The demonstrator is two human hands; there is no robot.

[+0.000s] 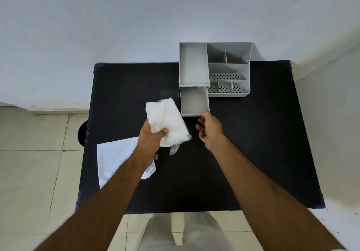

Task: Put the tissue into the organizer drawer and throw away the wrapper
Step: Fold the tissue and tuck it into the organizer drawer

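At the near left of the black counter (253, 153) I saw a flat white sheet of crinkled wrapper (115, 159) lying partly under the left forearm; I took it for the wrapper, though it could have been loose tissue. Just right of it, my left hand (153, 139) held the white folded stack of tissue (167, 118), with a wisp of clear plastic film (174, 149) hanging off its near corner. The fingers (162, 131) of that hand were clamped on the stack's near end, thumb on top, the far end tipped up toward the organizer.

Further right, the pulled-out grey plastic drawer (194, 102) stood open and looked empty, its front edge just beside my right hand (211, 128). That hand's fingers were apart and loosely curled, holding nothing; whether they touched the drawer front I could not tell. Behind the drawer sat the grey compartmented plastic organizer (228, 69) at the far edge of the counter.

To do the step well, I judged the stack should go in long side along the drawer's length, lowered flat rather than dropped. The right hand could steady the drawer front so it did not slide. The clinging film looked likely to ride in with the tissue, so I would strip it first and bin it with the sheet.
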